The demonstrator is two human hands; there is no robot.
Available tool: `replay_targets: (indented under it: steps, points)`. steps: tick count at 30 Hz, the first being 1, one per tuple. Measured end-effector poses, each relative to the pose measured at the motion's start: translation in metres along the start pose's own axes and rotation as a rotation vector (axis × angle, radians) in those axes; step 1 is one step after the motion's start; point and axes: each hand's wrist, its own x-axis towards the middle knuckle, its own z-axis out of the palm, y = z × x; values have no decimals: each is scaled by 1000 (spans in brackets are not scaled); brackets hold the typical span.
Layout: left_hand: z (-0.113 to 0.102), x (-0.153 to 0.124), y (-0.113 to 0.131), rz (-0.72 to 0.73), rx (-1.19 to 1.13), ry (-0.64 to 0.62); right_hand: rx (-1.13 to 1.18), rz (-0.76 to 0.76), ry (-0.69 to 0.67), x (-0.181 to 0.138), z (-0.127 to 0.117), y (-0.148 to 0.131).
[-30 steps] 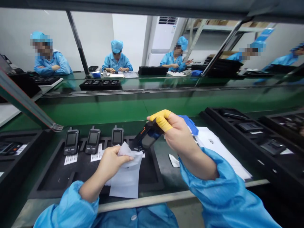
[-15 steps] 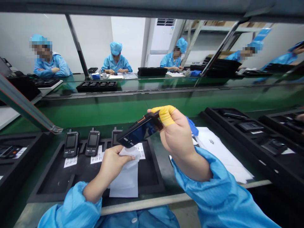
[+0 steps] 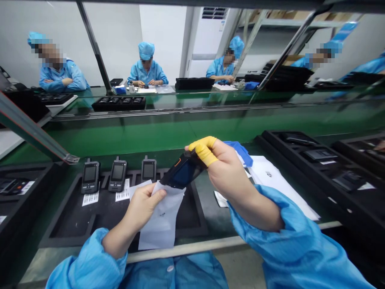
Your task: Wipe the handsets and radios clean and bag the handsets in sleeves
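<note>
My right hand point(image 3: 216, 160), with yellow finger cots on thumb and forefinger, grips one end of a black handheld radio point(image 3: 184, 171) with a dark screen and an orange side button. The radio slants down to the left, its lower end inside the mouth of a translucent white plastic bag point(image 3: 161, 218). My left hand point(image 3: 144, 210) pinches the bag's upper edge between thumb and fingers. Behind the bag lies a black foam tray point(image 3: 69, 224), where more radios point(image 3: 90, 176) rest along the back, with printed white labels point(image 3: 122, 190) beside them.
A stack of white bags point(image 3: 279, 188) and a blue bin point(image 3: 240, 152) sit to the right. Foam trays with devices point(image 3: 319, 154) stand further right, another tray point(image 3: 18, 200) at far left. A slanted metal post point(image 3: 36, 128) rises at left. Co-workers point(image 3: 147, 72) sit across the green bench.
The radio has moved down, and its lower end has gone into the bag's mouth. The bag has opened and spread under it. My right hand has shifted slightly right with my view.
</note>
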Motion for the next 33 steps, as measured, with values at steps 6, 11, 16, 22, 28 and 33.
replay_targets:
  steps: [6,11,16,22,28,33]
  points:
    - [5,-2,-1,83,-60,8,-187,-22,-120,5,-1,-10]
    - [14,-3,9,132,-21,2,-271,22,-196,4,9,-4]
    - [18,1,13,250,60,220,-174,-22,-115,5,6,-4]
    - [22,4,18,288,47,302,-73,8,-49,4,3,-3]
    - [29,13,23,319,26,358,-142,-87,-52,-3,3,-7]
    - [29,13,27,330,-19,289,-63,-94,114,1,-4,-13]
